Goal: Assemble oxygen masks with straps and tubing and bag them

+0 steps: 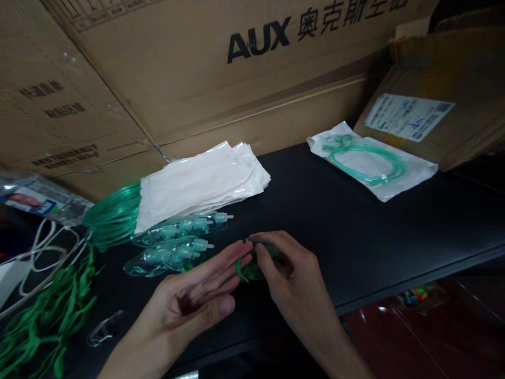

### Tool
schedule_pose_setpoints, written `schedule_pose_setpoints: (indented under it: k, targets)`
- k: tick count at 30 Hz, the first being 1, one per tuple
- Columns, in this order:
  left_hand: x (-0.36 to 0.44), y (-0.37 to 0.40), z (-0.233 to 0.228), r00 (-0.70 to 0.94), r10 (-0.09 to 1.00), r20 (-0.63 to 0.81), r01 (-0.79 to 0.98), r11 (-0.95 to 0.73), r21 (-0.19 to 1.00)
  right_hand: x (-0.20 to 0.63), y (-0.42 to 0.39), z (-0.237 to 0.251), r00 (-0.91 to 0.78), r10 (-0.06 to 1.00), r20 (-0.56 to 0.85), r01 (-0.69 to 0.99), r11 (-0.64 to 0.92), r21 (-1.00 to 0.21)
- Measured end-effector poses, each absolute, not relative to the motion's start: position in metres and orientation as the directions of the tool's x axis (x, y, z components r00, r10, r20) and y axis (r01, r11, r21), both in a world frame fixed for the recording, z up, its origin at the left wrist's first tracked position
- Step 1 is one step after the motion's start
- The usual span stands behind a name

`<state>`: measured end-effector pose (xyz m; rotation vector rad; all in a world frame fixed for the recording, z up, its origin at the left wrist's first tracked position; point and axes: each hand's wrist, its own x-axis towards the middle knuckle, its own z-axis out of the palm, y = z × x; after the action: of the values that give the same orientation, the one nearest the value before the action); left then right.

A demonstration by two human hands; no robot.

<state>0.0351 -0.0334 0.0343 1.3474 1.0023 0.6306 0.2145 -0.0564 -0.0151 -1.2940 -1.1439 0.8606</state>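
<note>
Two bare hands meet low in the head view, over the near edge of a black table (355,221). The left hand (189,300) comes in from the lower left, palm turned up, fingers stretched long toward the right and thumb folded across the palm; its fingertips touch a green strap (239,267). The right hand (290,273) reaches in from the lower right, knuckles up, fingers curled and pinching a clear mask (258,260) with the strap, just above the tabletop. Just left of the hands lie more clear masks (169,252), then a stack of white bags (201,184). Farther back right rests a bagged green tube (366,158).
</note>
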Motion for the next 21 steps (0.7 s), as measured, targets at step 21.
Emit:
schedule_pose_setpoints:
  k: [21]
  targets:
    - [0.040, -0.031, 0.014, 0.186, 0.974, 0.130, 0.562, -0.214, 0.799, 0.214, -0.059, -0.017, 0.244, 0.954, 0.176, 0.088, 0.159, -0.983]
